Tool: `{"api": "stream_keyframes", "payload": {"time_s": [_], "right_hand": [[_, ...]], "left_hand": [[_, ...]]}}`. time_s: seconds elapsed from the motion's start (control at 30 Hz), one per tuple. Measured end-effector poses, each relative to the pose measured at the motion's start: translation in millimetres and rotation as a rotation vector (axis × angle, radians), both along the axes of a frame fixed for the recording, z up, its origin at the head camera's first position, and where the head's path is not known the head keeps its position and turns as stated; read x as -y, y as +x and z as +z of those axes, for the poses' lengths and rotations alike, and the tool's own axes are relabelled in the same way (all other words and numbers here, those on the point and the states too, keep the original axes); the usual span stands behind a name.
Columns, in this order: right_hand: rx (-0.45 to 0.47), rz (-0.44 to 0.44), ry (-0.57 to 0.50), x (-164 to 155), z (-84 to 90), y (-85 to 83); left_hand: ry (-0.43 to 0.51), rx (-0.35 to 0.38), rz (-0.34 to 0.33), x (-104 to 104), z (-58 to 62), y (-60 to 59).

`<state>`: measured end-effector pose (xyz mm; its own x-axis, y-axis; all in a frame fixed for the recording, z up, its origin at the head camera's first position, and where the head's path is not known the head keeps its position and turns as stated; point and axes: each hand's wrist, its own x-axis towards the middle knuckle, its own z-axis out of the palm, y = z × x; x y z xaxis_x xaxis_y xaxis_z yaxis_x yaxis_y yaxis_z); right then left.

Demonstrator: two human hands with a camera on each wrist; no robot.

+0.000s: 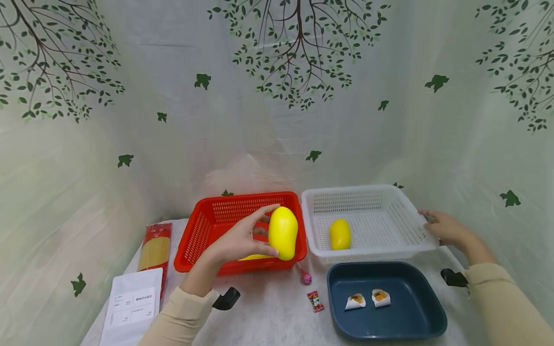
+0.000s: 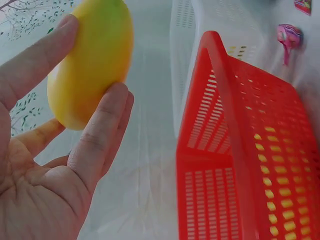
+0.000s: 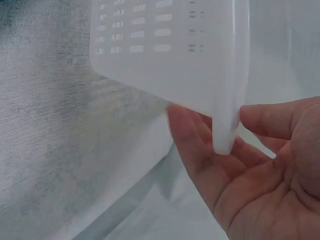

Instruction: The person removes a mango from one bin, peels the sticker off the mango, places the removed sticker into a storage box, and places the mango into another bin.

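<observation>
My left hand point(image 1: 242, 240) holds a yellow mango point(image 1: 283, 233) between thumb and fingers, raised over the front right of the red basket point(image 1: 183, 250). In the left wrist view the mango point(image 2: 95, 60) shows a greenish top, with fingertips on both its sides. My right hand point(image 1: 450, 233) pinches the right rim of the white basket point(image 1: 318, 252); the right wrist view shows the thumb on the outside of the rim point(image 3: 232, 90) and fingers under it. A second mango point(image 1: 340, 234) stands inside the white basket. Something yellow point(image 1: 255, 257) lies in the red basket, partly hidden behind my left hand.
A dark blue tray point(image 1: 385, 329) with two small white-wrapped pieces point(image 1: 381, 298) sits at the front right. Beside it lie a lollipop point(image 1: 306, 277) and a small red candy packet point(image 1: 315, 301). At left are a pasta pack point(image 1: 154, 250) and a white pouch point(image 1: 132, 307).
</observation>
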<state>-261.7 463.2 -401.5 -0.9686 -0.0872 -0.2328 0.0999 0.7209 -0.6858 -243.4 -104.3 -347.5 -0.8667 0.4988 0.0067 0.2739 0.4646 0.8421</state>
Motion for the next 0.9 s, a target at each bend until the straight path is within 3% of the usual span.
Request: {"api": "stream_keyframes", "payload": {"time_s": [0.27,0.53,0.9], "right_hand": [[0.027,0.006,-0.107,-3.7,-4.7,5.0],[0.029,-0.022,-0.081,-2.8,-7.4,2.9],[0.024,-0.038,-0.055,1.8,-5.7,3.9]], "left_hand": [[-0.013,0.02,-0.028,-25.1,0.5,-27.9],[-0.012,0.009,-0.054,-49.2,-1.9,-52.9],[-0.045,0.042,-0.105,-73.2,-7.1,-73.7]]}}
